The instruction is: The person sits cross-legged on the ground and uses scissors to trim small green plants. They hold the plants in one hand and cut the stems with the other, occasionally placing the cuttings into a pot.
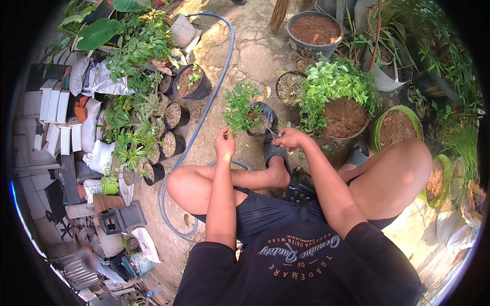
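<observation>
A small leafy plant [240, 105] leans left out of a black plastic grow bag [270, 113] that stands on the ground before me. At the plant's lower left edge, my left hand [225, 144] pinches a leafy sprig between its fingertips; the sprig is mostly hidden. My right hand [289, 138] grips a pair of scissors [271, 133] close to the bag's lower rim. Their blades point up and left, and how far they are apart is too small to tell. A grey slipper [276, 151] on my foot lies just below the scissors.
A blue hose [218, 88] curves along the left, beside several black pots [177, 114]. To the right stand a pot with bright green cuttings [337, 82], its bare soil [346, 116], and a green pot [398, 124]. A grey basin of soil [316, 32] is farther back. Another person [101, 264] is at lower left.
</observation>
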`<state>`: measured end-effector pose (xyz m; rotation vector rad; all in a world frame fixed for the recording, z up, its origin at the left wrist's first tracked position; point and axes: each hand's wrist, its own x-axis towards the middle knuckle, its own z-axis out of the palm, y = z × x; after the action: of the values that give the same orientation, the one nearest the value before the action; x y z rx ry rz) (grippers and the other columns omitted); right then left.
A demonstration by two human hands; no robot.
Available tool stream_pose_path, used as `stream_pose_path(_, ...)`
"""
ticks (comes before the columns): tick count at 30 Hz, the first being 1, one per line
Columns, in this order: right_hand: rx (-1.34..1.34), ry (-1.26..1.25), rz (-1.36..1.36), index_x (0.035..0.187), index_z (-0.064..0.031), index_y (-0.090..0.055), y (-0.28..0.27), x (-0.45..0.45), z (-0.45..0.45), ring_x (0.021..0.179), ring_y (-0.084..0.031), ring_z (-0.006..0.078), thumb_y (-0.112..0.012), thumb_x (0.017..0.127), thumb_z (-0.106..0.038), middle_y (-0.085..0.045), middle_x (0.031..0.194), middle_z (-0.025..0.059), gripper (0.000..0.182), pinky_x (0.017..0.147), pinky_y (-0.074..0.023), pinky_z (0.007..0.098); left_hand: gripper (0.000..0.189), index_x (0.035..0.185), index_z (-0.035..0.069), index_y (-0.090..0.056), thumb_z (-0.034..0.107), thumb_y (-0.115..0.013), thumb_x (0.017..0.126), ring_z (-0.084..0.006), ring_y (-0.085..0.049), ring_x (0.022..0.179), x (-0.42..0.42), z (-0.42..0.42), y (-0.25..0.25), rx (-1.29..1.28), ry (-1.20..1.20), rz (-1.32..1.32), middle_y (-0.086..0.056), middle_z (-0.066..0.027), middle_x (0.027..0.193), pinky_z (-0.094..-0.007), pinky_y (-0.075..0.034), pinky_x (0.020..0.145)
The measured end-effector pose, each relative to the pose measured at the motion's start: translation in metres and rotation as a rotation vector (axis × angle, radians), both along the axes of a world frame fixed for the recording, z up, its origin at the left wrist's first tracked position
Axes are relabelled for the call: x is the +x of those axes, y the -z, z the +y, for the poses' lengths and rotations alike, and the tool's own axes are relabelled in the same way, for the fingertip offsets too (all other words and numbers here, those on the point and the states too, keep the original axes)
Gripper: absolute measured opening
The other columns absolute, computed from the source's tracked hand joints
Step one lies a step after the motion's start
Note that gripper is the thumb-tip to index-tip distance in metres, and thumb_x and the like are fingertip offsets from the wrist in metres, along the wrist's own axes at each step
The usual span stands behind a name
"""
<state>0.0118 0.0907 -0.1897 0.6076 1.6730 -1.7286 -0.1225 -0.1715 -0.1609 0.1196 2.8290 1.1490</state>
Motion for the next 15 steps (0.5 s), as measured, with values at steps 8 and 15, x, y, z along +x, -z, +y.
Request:
stream_pose_path(8, -0.043, -0.079, 0.046, 0.101, -0.009, -0.06, -0.01, -0.001, -0.014, 0.079, -0.06, 0.0154, -0.082, 0.084, -0.037, -0.067, 0.089, 0.002, 0.039, 0.073, -0.0563, 0.0387, 0.02, 0.098, 0.001, -0.077, 0.018, -0.067, 0.094, -0.0158, -0.067, 0.063, 0.02, -0.027, 0.016, -0.097, 0.041, -0.137, -0.072, -0.0103, 0.074, -0.0321, -0.052, 0.061)
stream_pose_path(15, -0.029, -0.13, 0.074, 0.121, -0.0127, -0.063, -0.009, -0.006, -0.021, 0.078, -0.061, 0.0133, -0.081, 0.086, -0.038, -0.067, 0.091, 0.0003, 0.046, 0.068, -0.0561, 0.0333, 0.025, 0.1, 0.008, -0.079, 0.023, -0.064, 0.087, -0.0261, -0.073, 0.072, 0.03, -0.017, -0.004, -0.262, 0.085, -0.443, -0.074, -0.0164, 0.076, -0.0382, -0.056, 0.071)
